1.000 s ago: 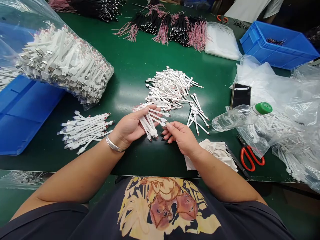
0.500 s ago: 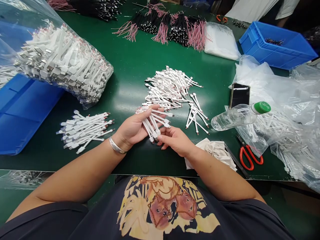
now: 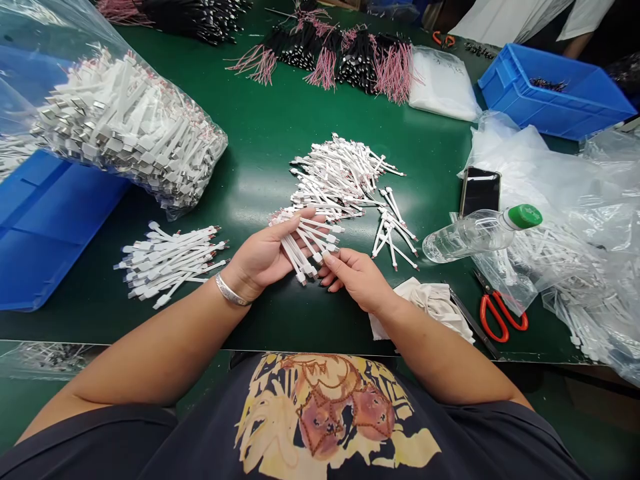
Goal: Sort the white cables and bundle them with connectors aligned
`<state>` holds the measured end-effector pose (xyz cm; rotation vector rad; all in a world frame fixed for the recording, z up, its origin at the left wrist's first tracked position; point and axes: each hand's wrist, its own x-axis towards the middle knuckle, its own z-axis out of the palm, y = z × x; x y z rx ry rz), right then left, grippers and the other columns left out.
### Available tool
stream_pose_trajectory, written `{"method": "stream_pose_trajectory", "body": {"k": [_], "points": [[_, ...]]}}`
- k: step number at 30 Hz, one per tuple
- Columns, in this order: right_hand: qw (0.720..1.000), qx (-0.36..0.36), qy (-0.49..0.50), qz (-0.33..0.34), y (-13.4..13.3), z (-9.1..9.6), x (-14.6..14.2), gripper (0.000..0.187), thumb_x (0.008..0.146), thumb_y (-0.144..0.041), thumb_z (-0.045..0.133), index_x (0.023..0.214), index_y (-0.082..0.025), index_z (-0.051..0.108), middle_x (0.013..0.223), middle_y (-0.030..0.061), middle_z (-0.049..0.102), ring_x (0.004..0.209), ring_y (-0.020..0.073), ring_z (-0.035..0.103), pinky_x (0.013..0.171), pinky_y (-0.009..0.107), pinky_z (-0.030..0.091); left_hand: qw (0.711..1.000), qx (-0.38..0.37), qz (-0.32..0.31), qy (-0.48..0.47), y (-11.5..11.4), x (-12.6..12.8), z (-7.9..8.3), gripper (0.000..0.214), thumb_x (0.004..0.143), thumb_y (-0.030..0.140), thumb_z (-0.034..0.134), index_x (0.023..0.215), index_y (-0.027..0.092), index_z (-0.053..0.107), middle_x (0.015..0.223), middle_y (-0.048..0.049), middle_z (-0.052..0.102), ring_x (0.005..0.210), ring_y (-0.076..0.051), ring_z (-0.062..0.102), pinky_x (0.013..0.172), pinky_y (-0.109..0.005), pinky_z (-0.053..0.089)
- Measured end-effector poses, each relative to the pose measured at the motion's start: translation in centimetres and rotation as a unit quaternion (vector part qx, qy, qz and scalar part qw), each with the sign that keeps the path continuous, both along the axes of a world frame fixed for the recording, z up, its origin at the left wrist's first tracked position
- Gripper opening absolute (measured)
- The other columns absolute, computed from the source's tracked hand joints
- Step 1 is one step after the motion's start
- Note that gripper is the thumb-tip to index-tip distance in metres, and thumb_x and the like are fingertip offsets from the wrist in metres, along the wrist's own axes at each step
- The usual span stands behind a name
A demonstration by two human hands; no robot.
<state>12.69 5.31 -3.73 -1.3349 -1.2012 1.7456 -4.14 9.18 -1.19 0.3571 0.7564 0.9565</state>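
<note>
White flat cables point(image 3: 305, 243) fan across the cupped left hand point(image 3: 260, 257), which closes around them and hides their middles; the right hand point(image 3: 357, 277) meets their ends, though whether it pinches them or only touches them is hard to make out; the bunch sits above the green counter point(image 3: 260, 133), near its front edge, just below a loose heap of cables point(image 3: 340, 177); another bundle of cables point(image 3: 167, 263) lies to the left.

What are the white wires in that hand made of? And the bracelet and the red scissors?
The white cables look like smooth, matte plastic, probably covering wire. The bracelet looks like polished silvery metal, since it gleams. The scissors' handles look like glossy red plastic, though the look alone can't prove it.
</note>
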Motion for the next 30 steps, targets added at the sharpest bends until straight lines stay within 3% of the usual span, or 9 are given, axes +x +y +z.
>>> {"method": "stream_pose_trajectory", "body": {"k": [7,13,17,24,30], "points": [[1.000,-0.003,0.017,-0.012,0.0,0.0,0.1,0.038,0.079,-0.053,0.059,0.076,-0.015,0.060,0.071,0.0027,0.063,0.059,0.0101,0.060,0.049,0.019,0.048,1.000,0.000,0.002,-0.007,0.0,0.0,0.0,0.023,0.088,0.016,0.047,0.102,0.013,0.065,0.105,-0.0096,0.068,0.092,-0.020,0.066,0.094,-0.040,0.047],[0.996,-0.047,0.053,0.055,-0.3,0.0,0.0,0.032,0.074,-0.045,0.068,0.086,-0.016,0.063,0.086,0.0047,0.066,0.073,0.0126,0.063,0.057,0.021,0.052,1.000,0.004,0.008,-0.010,0.0,0.0,0.2,0.024,0.088,0.016,0.047,0.106,0.013,0.063,0.107,-0.0094,0.067,0.092,-0.019,0.066,0.094,-0.040,0.047],[0.995,-0.053,0.057,0.060,-0.4,0.0,-0.1,0.030,0.073,-0.039,0.070,0.092,-0.016,0.064,0.090,0.0044,0.066,0.077,0.0129,0.063,0.058,0.020,0.051,1.000,0.003,0.008,-0.012,-0.1,0.1,0.2,0.023,0.088,0.016,0.047,0.105,0.013,0.063,0.106,-0.0094,0.067,0.091,-0.020,0.066,0.089,-0.038,0.050],[0.995,0.008,0.080,0.055,-0.6,-0.1,-0.7,0.046,0.064,-0.032,0.077,0.103,-0.020,0.055,0.094,0.0019,0.062,0.076,0.0120,0.057,0.056,0.021,0.050,1.000,-0.007,0.005,-0.014,-0.2,0.2,-0.1,0.023,0.088,0.018,0.049,0.106,0.015,0.063,0.104,-0.0082,0.068,0.086,-0.020,0.067,0.082,-0.040,0.053],[0.999,0.002,0.036,0.027,-0.7,-0.4,-0.9,0.033,0.075,-0.039,0.066,0.098,-0.017,0.059,0.088,0.0038,0.062,0.078,0.0142,0.060,0.053,0.021,0.051,1.000,-0.009,0.011,-0.017,-0.1,0.3,-0.4,0.023,0.088,0.017,0.049,0.104,0.013,0.064,0.101,-0.0088,0.069,0.087,-0.020,0.066,0.087,-0.040,0.051]]}}
